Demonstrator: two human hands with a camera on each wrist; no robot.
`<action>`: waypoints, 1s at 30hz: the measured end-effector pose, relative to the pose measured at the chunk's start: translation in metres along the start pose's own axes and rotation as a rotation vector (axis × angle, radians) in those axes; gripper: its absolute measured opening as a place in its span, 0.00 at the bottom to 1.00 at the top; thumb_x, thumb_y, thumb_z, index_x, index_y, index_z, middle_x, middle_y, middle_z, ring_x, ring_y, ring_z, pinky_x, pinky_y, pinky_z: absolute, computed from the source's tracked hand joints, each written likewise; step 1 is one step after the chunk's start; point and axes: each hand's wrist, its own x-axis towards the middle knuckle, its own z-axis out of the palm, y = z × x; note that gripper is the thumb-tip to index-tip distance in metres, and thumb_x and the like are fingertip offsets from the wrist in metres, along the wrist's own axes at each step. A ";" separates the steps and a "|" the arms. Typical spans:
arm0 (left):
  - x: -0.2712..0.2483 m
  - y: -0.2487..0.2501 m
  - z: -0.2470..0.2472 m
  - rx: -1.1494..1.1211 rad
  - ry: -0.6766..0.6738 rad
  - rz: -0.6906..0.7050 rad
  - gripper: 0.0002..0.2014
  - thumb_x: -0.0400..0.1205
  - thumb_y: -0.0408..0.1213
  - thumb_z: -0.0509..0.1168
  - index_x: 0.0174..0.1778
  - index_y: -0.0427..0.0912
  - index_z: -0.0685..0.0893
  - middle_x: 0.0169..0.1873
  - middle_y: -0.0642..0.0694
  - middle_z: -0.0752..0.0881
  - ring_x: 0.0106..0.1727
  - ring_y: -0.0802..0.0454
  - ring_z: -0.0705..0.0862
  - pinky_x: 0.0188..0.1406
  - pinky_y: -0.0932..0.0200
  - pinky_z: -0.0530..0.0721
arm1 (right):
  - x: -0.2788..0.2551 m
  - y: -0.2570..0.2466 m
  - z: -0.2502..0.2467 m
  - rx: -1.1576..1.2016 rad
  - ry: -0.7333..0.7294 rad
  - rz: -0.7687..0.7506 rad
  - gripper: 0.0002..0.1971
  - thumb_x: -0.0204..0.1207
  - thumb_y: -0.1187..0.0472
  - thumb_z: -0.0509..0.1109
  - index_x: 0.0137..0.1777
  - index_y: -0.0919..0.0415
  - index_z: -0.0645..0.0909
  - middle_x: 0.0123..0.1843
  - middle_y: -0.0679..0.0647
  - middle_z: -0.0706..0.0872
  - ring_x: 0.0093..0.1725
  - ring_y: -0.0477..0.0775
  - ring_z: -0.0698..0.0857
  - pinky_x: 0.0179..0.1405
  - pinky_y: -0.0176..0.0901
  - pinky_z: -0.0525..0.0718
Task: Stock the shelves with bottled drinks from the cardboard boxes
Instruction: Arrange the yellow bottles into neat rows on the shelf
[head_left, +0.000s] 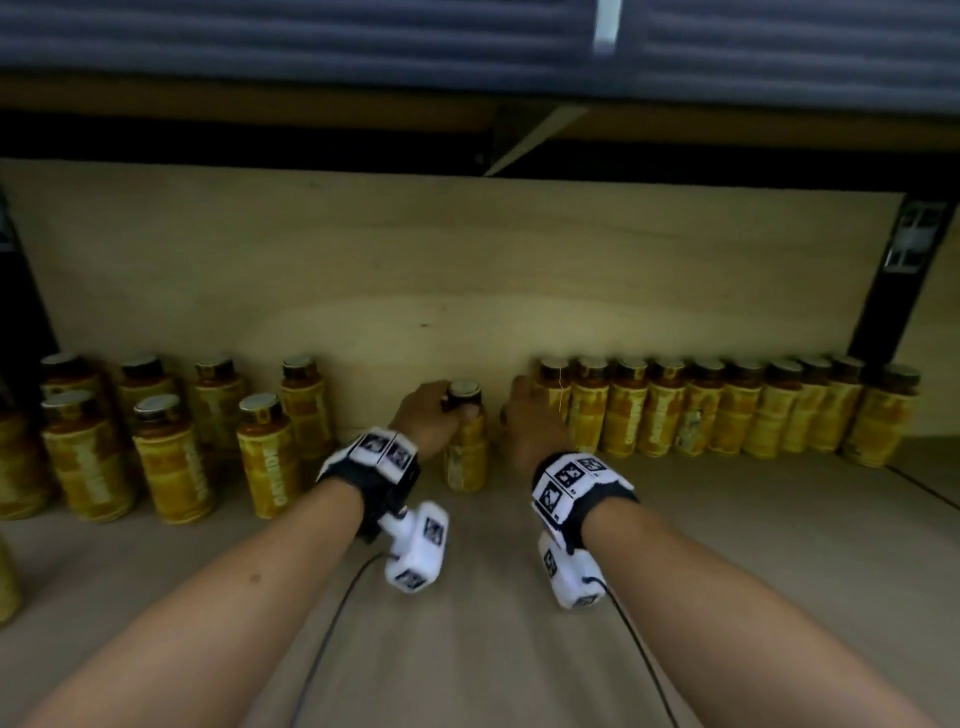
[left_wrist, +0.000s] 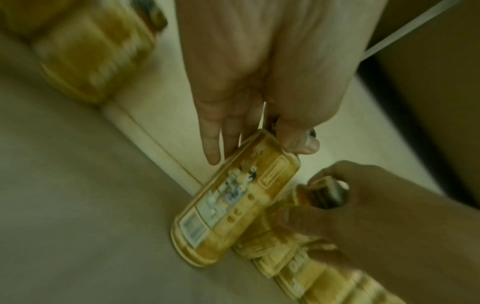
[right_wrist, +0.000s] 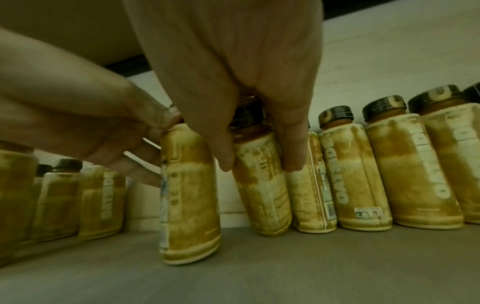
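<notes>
On the wooden shelf (head_left: 467, 623) stand yellow-labelled drink bottles with dark caps. My left hand (head_left: 447, 410) grips the neck of one bottle (head_left: 466, 452) that stands alone in the gap mid-shelf; the left wrist view shows the thumb (left_wrist: 301, 144) and fingers around this bottle (left_wrist: 233, 201). My right hand (head_left: 524, 415) hides the second bottle in the head view. In the right wrist view this hand (right_wrist: 259, 162) holds that bottle (right_wrist: 262, 189) from above by cap and shoulder, at the left end of the right-hand row and beside the left hand's bottle (right_wrist: 189, 195).
A tight row of several bottles (head_left: 727, 410) runs along the plywood back panel (head_left: 467, 260) to the right. A looser two-deep group (head_left: 171, 441) stands at the left. Dark shelf posts (head_left: 883, 291) frame the bay, and an upper shelf hangs overhead. Bare shelf lies in front.
</notes>
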 end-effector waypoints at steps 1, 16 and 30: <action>-0.012 -0.003 -0.008 0.030 0.007 0.006 0.18 0.79 0.49 0.68 0.59 0.42 0.83 0.56 0.44 0.86 0.58 0.45 0.84 0.58 0.53 0.81 | -0.005 -0.004 -0.002 0.003 -0.018 -0.019 0.26 0.80 0.63 0.65 0.75 0.63 0.60 0.68 0.68 0.74 0.64 0.71 0.79 0.56 0.56 0.81; -0.189 -0.096 -0.170 0.007 0.174 -0.201 0.29 0.75 0.54 0.68 0.71 0.47 0.78 0.67 0.47 0.82 0.68 0.47 0.80 0.71 0.43 0.77 | -0.111 -0.186 0.021 0.415 -0.191 -0.307 0.23 0.65 0.42 0.77 0.59 0.47 0.80 0.56 0.48 0.89 0.55 0.53 0.87 0.57 0.52 0.85; -0.209 -0.106 -0.202 0.265 0.231 -0.352 0.23 0.84 0.48 0.63 0.73 0.41 0.73 0.68 0.41 0.80 0.68 0.41 0.78 0.67 0.46 0.78 | -0.119 -0.234 0.040 0.401 -0.278 -0.330 0.36 0.74 0.46 0.76 0.76 0.57 0.64 0.68 0.55 0.81 0.65 0.57 0.82 0.55 0.44 0.80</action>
